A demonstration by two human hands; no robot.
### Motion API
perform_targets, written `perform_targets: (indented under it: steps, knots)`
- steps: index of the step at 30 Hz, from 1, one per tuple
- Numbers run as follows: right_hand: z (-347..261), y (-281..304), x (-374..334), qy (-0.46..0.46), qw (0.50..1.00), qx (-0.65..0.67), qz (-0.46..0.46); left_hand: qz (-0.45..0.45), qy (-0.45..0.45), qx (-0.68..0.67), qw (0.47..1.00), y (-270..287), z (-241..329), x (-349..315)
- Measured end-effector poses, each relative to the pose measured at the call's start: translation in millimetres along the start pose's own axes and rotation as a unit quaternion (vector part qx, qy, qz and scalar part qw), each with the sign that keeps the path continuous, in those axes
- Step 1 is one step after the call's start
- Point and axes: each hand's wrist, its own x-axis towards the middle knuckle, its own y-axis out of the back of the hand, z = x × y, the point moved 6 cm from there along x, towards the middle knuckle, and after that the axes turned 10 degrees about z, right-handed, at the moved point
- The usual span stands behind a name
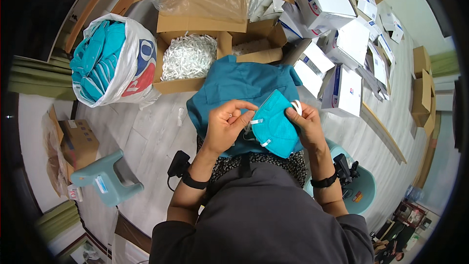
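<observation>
A teal folded face mask (pixel 274 124) with white straps is held between both hands over a teal cloth (pixel 244 85) that lies across my lap. My left hand (pixel 225 123) pinches the mask's left edge near a white strap end. My right hand (pixel 307 120) grips the mask's right side, with a white strap looped at its fingertips. Both wrists wear black bands.
An open cardboard box (pixel 195 56) of white straps sits ahead. At the left stands a white bag (pixel 115 61) full of teal masks. White cartons (pixel 337 44) are piled at the right. A pale green stool (pixel 105 178) stands lower left, a teal stool (pixel 364 188) lower right.
</observation>
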Motion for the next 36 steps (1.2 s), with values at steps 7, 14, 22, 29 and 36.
perform_targets:
  steps: [7, 14, 22, 29, 36]
  knots:
    - [-18, 5, 2, 0.051, 0.996, -0.052, 0.048, 0.019, 0.033, 0.008, 0.999, -2, -12, -2]
    - [-23, -4, -2, 0.112, 0.981, -0.157, 0.011, 0.004, -0.024, 0.097, 0.995, -10, -1, 0]
    - [-20, -5, -1, 0.114, 0.977, -0.178, 0.022, -0.048, 0.089, 0.012, 0.995, -13, -27, 1]
    - [-16, 3, 13, 0.087, 0.986, -0.131, 0.051, -0.195, 0.162, 0.056, 0.966, -29, -66, -19]
    - [-13, 21, 21, 0.066, 0.991, -0.089, 0.074, -0.223, 0.211, -0.02, 0.951, -33, -51, -29]
